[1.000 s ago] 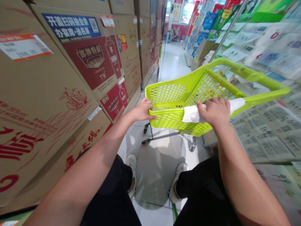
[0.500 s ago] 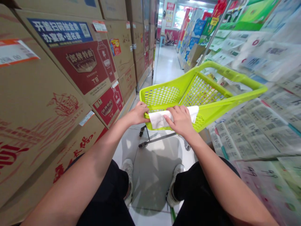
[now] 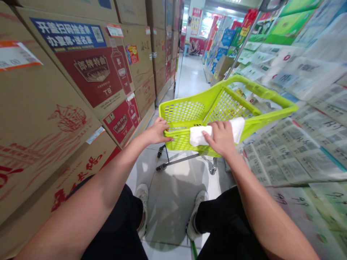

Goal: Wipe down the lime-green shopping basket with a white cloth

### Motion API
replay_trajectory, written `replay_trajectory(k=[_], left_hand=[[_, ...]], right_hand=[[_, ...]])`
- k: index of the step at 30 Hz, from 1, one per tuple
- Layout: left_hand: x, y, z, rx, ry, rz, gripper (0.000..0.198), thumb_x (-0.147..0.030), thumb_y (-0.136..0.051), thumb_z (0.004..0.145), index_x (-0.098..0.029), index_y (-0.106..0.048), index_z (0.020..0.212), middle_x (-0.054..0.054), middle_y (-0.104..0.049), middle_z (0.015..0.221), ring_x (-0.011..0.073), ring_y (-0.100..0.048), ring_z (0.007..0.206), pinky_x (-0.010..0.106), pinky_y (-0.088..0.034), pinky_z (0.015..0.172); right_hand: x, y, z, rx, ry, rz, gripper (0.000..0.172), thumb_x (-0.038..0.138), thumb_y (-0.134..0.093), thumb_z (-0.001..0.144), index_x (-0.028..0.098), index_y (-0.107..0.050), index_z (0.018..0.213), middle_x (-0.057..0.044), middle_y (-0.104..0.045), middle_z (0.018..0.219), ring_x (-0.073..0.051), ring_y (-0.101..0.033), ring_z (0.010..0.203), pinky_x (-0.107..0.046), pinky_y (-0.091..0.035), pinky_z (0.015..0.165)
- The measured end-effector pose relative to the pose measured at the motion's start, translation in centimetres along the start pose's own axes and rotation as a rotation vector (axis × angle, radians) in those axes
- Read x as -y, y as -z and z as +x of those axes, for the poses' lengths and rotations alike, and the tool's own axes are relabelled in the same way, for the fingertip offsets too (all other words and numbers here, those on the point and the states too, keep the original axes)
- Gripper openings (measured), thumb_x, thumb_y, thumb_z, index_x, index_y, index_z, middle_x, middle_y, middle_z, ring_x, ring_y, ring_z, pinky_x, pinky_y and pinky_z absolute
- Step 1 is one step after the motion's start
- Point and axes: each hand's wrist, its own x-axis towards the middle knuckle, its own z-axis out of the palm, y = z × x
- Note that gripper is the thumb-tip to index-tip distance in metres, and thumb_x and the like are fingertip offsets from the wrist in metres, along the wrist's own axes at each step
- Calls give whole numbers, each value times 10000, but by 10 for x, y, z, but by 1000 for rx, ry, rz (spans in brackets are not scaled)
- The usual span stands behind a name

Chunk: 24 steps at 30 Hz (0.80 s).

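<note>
A lime-green plastic shopping cart [image 3: 189, 108] stands on the tiled aisle floor in front of my knees. My left hand [image 3: 156, 131] grips the near left corner of its rim, fingers curled over the edge. My right hand [image 3: 221, 137] presses a white cloth [image 3: 199, 135] flat against the near rim of the basket, fingers closed over it. The cloth drapes over the rim and sticks out on both sides of my hand. The basket looks empty inside.
Stacked cardboard cartons [image 3: 89, 72] with red labels wall the left side. Shelves of packaged goods [image 3: 303, 94] line the right. The narrow aisle floor [image 3: 192, 76] runs ahead to more displays. My legs and white shoes [image 3: 196, 213] are below the cart.
My right hand slid the cloth left along the near rim, then back a little to the right. The left hand kept its grip on the corner.
</note>
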Motion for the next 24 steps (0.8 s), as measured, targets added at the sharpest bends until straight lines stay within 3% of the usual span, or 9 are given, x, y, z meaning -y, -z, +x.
replay_trajectory(k=[2, 4, 8, 11, 13, 17, 19, 24], left_hand=[[4, 0, -1, 1, 3, 8, 399, -529, -865, 771, -211, -624, 774, 57, -591, 890, 297, -517, 1076, 446, -448, 1029], [10, 1, -3, -4, 2, 24, 384, -519, -864, 753, -213, -634, 769, 59, -595, 889, 296, -521, 1075, 437, -456, 1011], [21, 2, -5, -22, -29, 50, 341, -487, -844, 736, -214, -640, 757, 57, -598, 882, 286, -544, 1049, 442, -472, 1012], [22, 1, -5, -43, -28, 61, 335, -469, -842, 720, -218, -621, 725, 53, -588, 863, 289, -553, 1058, 451, -483, 1023], [19, -1, -3, -65, -18, 72, 337, -462, -850, 705, -217, -619, 714, 53, -580, 864, 292, -551, 1066, 461, -484, 1038], [17, -1, -3, -60, -7, 85, 334, -468, -852, 707, -213, -636, 710, 54, -580, 884, 288, -548, 1065, 468, -491, 1043], [19, 1, -3, -44, -12, 90, 329, -470, -844, 712, -211, -641, 712, 53, -578, 874, 286, -554, 1052, 465, -498, 1030], [23, 3, -2, -30, -27, 103, 286, -445, -841, 710, -217, -670, 723, 47, -582, 860, 277, -556, 1023, 464, -497, 1029]], right_hand=[[23, 0, -3, 8, 96, 44, 676, 653, -389, 1071, 136, -641, 1426, -188, -663, 1377, -370, -533, 1263, -570, -331, 1228], [23, 3, -3, 11, 110, 52, 642, 624, -373, 1085, 160, -631, 1446, -171, -669, 1382, -355, -543, 1285, -552, -319, 1250], [-41, 17, -1, -78, -154, -56, 598, 572, -341, 1088, 161, -690, 1348, -198, -663, 1392, -377, -536, 1354, -627, -276, 1269], [-80, 24, -4, -205, -350, -113, 595, 518, -336, 1081, 129, -669, 1383, -255, -573, 1522, -429, -388, 1523, -726, -193, 1267], [-74, 21, -7, -209, -328, -94, 612, 544, -356, 1073, 120, -663, 1391, -267, -564, 1526, -443, -329, 1567, -732, -203, 1265], [-21, 8, -15, -88, -71, 12, 656, 608, -373, 1071, 145, -617, 1468, -224, -599, 1498, -402, -400, 1543, -649, -278, 1282], [-11, 6, -18, -49, -20, 21, 671, 612, -370, 1076, 157, -572, 1526, -208, -577, 1546, -376, -408, 1551, -611, -272, 1300], [-52, 18, -16, -172, -292, -94, 665, 587, -324, 1082, 156, -543, 1539, -229, -450, 1682, -404, -312, 1616, -704, -161, 1302]])
